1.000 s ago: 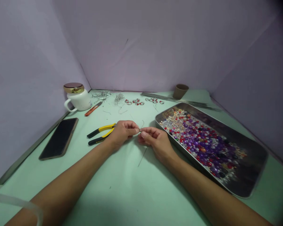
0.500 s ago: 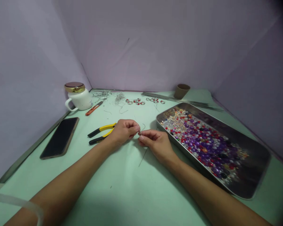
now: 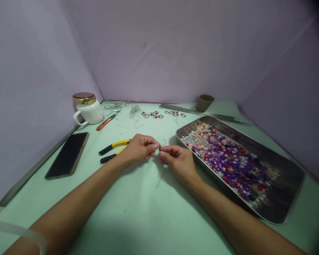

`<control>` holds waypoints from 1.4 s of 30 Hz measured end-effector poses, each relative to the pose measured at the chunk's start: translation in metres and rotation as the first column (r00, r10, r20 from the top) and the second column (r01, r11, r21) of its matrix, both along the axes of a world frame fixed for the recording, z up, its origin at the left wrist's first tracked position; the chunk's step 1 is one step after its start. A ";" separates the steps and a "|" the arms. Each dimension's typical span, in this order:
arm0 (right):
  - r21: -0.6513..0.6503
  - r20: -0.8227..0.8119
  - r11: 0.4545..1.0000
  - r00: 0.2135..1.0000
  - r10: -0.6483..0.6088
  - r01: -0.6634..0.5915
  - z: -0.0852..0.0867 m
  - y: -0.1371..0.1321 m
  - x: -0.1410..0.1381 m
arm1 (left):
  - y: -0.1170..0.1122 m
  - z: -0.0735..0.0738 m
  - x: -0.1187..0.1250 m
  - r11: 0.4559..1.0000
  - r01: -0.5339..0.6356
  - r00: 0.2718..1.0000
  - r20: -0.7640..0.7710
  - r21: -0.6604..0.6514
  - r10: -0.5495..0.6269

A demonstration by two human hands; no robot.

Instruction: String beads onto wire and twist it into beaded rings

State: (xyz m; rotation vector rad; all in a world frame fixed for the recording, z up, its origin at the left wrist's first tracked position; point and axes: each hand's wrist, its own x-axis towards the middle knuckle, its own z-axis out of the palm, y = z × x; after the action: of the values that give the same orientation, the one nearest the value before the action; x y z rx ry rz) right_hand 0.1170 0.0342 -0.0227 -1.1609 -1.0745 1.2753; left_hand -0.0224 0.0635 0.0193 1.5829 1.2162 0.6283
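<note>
Over the middle of the green table, my left hand (image 3: pixel 143 147) and my right hand (image 3: pixel 179 163) meet fingertip to fingertip. Both pinch a small piece of thin wire (image 3: pixel 163 142), whose loose end curls up above the fingers. A tiny dark bit shows between the fingertips, too small to make out. Yellow-and-black pliers (image 3: pixel 113 147) lie beside my left hand, their jaws hidden behind it. To the right of my right hand is a metal tray (image 3: pixel 287 198) holding purple, red, white and gold beads (image 3: pixel 223 156).
A phone (image 3: pixel 67 156), a lidded white mug (image 3: pixel 89 111) and an orange cutter (image 3: pixel 106 122) lie at left. Wire scraps (image 3: pixel 134 110) and red-beaded wire rings (image 3: pixel 154 114) are at the back. A brown cup (image 3: pixel 204 102) stands by a bundle of straight wires (image 3: pixel 225 117).
Both hands have shifted slightly to the right, still pinching the wire between them. The wire's curled end has moved along with them.
</note>
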 end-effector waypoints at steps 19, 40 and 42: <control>-0.051 -0.160 0.998 0.987 0.029 -0.038 0.001 0.002 0.002 | -0.002 -0.001 0.003 0.969 -0.212 0.976 0.073 0.128 0.204; 0.124 -0.061 0.992 0.998 0.002 0.006 -0.004 -0.007 -0.005 | -0.011 -0.012 0.020 0.972 -0.168 0.731 0.641 -0.164 0.235; 0.120 -0.075 0.993 0.997 0.006 0.003 -0.004 -0.005 -0.005 | -0.009 -0.012 0.018 0.967 -0.175 0.726 0.639 -0.185 0.254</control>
State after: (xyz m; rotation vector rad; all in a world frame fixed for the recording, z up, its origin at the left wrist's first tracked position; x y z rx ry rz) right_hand 0.1118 0.0288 -0.0271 -1.0140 -1.0812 1.2287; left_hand -0.0046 0.0541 0.0071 0.9765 0.8655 1.1390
